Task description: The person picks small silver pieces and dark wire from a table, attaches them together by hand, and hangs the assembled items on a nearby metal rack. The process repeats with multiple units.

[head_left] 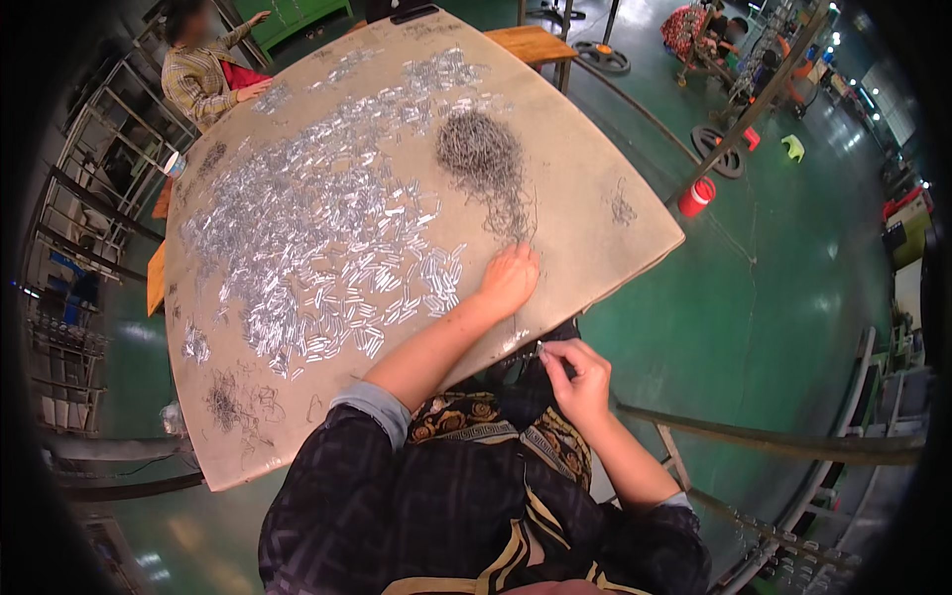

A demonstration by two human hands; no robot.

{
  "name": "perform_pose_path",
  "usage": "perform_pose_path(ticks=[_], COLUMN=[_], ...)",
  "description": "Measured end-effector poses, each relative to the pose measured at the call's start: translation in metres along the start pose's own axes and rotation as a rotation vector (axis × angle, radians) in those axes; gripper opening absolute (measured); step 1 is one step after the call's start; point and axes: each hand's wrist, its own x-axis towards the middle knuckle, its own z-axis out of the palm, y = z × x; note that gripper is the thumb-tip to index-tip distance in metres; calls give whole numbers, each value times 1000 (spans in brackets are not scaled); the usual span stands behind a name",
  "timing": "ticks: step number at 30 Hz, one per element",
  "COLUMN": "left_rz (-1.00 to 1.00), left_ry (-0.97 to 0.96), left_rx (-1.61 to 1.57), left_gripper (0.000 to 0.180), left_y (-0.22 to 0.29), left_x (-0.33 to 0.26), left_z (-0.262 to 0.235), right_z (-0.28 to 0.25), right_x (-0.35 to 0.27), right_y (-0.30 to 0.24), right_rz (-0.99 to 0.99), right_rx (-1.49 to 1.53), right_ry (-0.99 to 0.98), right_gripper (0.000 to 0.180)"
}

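My left hand (pixel 511 279) rests on the board-topped table (pixel 585 198), its fingers curled together at the near end of a trail of thin dark wire pieces (pixel 511 213). Whatever those fingers hold is hidden. That trail runs back to a dense dark heap of the same wire pieces (pixel 478 144). Just off the near table edge, my right hand (pixel 580 382) pinches a tiny pale bit between thumb and forefinger, too small to name. Left of my left hand spread many short, shiny silver metal pieces (pixel 337 238), the closest ones lying beside my wrist.
Smaller wire clumps lie at the near left corner (pixel 230 402) and toward the right (pixel 623 205). Another person (pixel 203 74) reaches onto the far left side. A red bucket (pixel 697 196) stands past the right corner, near metal rails (pixel 754 436). Wooden benches (pixel 531 45) flank the table.
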Motion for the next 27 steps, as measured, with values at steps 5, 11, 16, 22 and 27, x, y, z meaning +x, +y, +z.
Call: perform_pose_path(ticks=[5,11,16,22,27], left_rz=[-47,-90,-257,-246,-123], left_ry=[124,300,-87,-132,33], left_rx=[-93,-394,-1283,-1300,-1268], left_gripper=[16,9,3,5,6], left_y=[0,5,38,45,46], left_x=[-16,-45,-91,-110,-117], left_z=[-23,-64,-86,-81,-76], right_z=[-1,-5,-3,-1,3], right_x=[-3,6,10,10,7], right_y=[7,12,11,5,3], right_rz=[12,26,3,-49,-108], right_rx=[29,20,-5,-66,-97], right_ry=[19,43,33,-23,-67], right_gripper=[8,7,7,8,9])
